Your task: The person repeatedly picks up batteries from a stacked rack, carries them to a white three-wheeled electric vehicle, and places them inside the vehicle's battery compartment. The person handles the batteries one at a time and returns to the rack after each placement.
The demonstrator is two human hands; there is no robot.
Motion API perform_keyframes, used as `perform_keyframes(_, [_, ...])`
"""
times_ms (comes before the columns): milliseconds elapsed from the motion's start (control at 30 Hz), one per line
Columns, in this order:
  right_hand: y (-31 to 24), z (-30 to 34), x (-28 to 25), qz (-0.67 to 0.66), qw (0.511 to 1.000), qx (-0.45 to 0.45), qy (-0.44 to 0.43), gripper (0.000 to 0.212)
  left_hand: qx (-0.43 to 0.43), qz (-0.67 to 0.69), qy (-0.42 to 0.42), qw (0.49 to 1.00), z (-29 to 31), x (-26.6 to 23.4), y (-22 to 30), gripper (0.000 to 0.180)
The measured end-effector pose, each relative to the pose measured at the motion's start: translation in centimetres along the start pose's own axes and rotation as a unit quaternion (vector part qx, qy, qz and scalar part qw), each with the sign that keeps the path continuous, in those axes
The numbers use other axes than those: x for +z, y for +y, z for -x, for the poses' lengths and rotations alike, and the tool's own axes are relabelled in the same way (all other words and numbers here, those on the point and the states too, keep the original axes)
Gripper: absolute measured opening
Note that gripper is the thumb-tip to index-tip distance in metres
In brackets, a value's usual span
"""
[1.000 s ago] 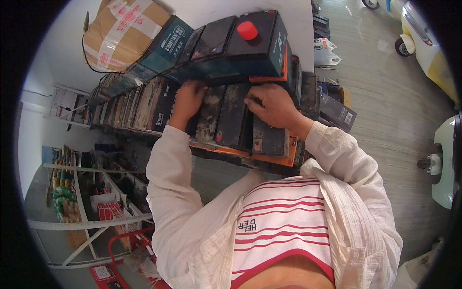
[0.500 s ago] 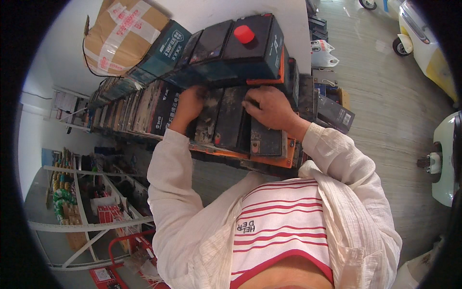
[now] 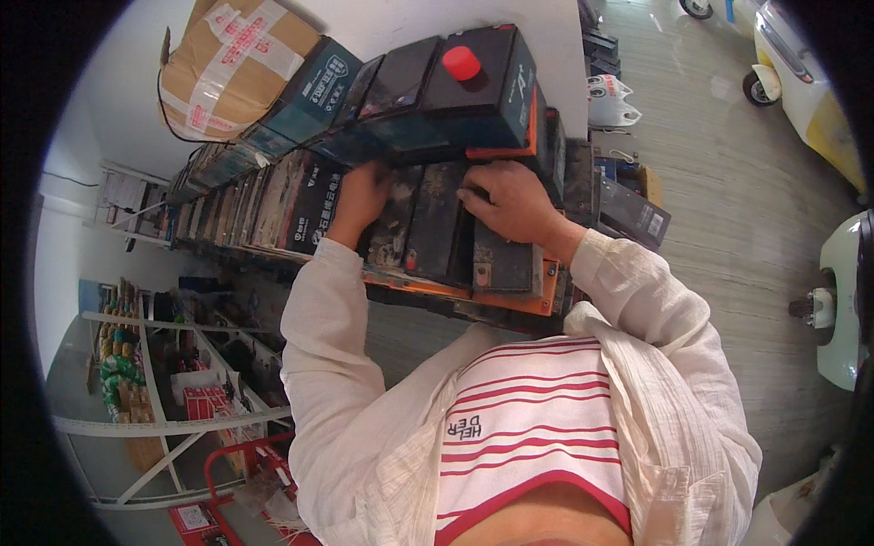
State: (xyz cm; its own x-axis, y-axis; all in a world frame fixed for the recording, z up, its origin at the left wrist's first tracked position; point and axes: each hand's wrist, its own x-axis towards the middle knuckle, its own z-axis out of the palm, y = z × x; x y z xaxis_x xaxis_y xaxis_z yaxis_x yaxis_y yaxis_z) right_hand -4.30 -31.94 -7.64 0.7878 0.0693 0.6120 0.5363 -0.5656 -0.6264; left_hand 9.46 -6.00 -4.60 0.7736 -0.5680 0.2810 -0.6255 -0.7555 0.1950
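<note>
The middle black battery (image 3: 435, 227), right between the two hands, lay in the lower row at the front of the stack, its short near end close to the stack's near edge and a small red spot showing at the near left corner! Its long axis ran from that near edge back toward the taller rear row, and here was the relation that counted: the right hand (image 3: 512, 196) was the nearer, its curled fingertips right at the far part of the battery's right long side, so the battery lay to their left and stretched toward the wearer. Thumb and forefinger were bent close together; whether they pinched anything could not be made out.

Over on the other side, the left hand (image 3: 362, 198) was bent down at the far left of a dusty battery (image 3: 390, 238), with that battery between it and the middle one. Its fingertips dropped into shadow, so their grip was hidden.

Under the right hand, a shorter-looking battery (image 3: 503, 266) sat above an orange case (image 3: 549, 293) at the stack's near right corner. Behind rose a big black battery (image 3: 482, 82) with a red cap (image 3: 462, 64) on top, and at the far left a taped cardboard box (image 3: 232, 77) topped the rear row!
</note>
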Motion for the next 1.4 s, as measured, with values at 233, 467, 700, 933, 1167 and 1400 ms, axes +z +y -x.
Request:
perform_keyframes(233, [0.2,0.3,-0.2,0.036,0.999,0.02,-0.021,0.027,-0.019,0.024,0.013,0.999,0.2,0.3,1.0,0.025])
perform_keyframes(467, [-0.1,0.0,-0.4,0.017,0.999,0.014,-0.04,0.025,-0.028,0.024,0.026,0.999,0.1,0.2,-0.1,0.017])
perform_keyframes(700, [0.2,0.3,-0.5,0.002,0.999,0.018,-0.028,0.022,-0.014,0.046,0.026,0.998,-0.6,0.5,1.2,0.017])
perform_keyframes(933, [-0.1,0.5,-0.5,0.01,1.0,0.011,-0.023,0.023,0.001,0.032,0.029,0.999,-0.4,1.0,0.6,0.017])
perform_keyframes(1167, [-0.3,0.3,-0.7,0.009,0.999,0.024,-0.032,0.023,0.041,0.008,0.008,0.999,-1.1,1.7,-0.5,0.019])
perform_keyframes(1400, [0.1,-0.1,0.6,0.029,0.998,0.027,-0.056,0.025,0.015,0.066,0.016,0.998,0.1,0.3,0.8,0.036])
